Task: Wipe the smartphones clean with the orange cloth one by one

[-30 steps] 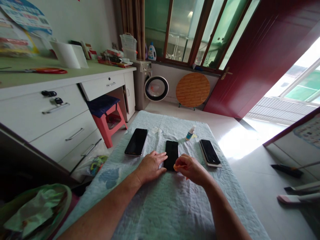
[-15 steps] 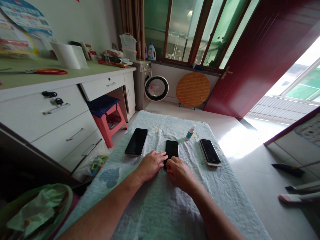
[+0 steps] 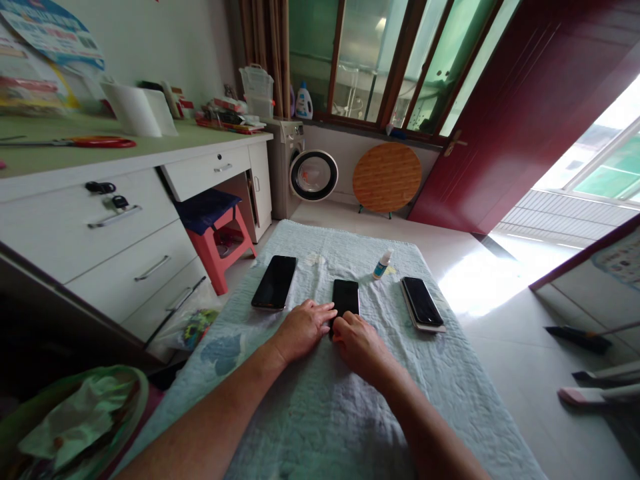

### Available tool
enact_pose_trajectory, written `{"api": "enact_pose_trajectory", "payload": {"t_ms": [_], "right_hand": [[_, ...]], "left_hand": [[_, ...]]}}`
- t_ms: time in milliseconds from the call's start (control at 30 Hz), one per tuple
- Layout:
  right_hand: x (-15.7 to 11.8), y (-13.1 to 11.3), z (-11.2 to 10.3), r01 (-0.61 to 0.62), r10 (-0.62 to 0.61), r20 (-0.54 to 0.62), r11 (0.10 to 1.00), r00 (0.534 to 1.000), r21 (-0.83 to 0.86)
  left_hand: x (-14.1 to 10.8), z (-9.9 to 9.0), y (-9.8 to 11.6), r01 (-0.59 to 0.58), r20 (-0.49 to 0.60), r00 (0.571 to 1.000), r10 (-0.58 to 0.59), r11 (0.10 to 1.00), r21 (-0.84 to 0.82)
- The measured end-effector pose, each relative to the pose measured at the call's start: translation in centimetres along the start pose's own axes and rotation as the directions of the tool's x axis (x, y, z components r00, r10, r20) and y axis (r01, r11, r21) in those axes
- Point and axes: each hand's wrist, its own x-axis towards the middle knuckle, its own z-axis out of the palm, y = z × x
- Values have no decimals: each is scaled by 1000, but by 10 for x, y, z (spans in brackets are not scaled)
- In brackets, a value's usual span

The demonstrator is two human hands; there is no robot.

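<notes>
On a pale-blue quilted cloth [image 3: 320, 413], a person's left hand [image 3: 306, 327], loosely spread, gripping nothing, touches the left edge, and the right hand [image 3: 359, 339], curled, any contents hidden, covers the near end, of a flat-lying black rectangular smartphone [image 3: 346, 297]; a white, blue-labelled bottle [image 3: 381, 265] stands beyond.

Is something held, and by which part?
The left hand steadies the middle phone at its left edge; whether the right hand grips anything is unclear.

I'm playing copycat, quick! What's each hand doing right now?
Left hand: open, touching the middle phone.
Right hand: curled closed over that phone; what it grips can't be told.
</notes>
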Motion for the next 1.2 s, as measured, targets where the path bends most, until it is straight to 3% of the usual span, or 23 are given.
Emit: {"api": "enact_pose_trajectory", "payload": {"t_ms": [400,567,700,833,933,1200], "right_hand": [[-16,26,-28,-103,91,98,987,991,123],[-19,44,-32,-136,126,115,987,985,87],[-18,51,-37,-105,103,23,984,994,144],[-13,35,-31,2,29,-109,961,994,277],[-8,24,-19,79,-51,-122,968,991,239],[10,49,2,0,53,-270,982,961,190]], "left_hand": [[-1,-4,3,-24,-27,999,24,999,25],[-2,-4,4,-24,-32,999,25,1000,18],[-3,-7,8,-10,-27,1000,11,1000,10],[-4,-8,9,2,-22,1000,-2,1000,-8],[-4,-6,9,4,-34,999,-4,1000,-14],[-3,0,6,-10,-60,998,10,1000,10]]}}
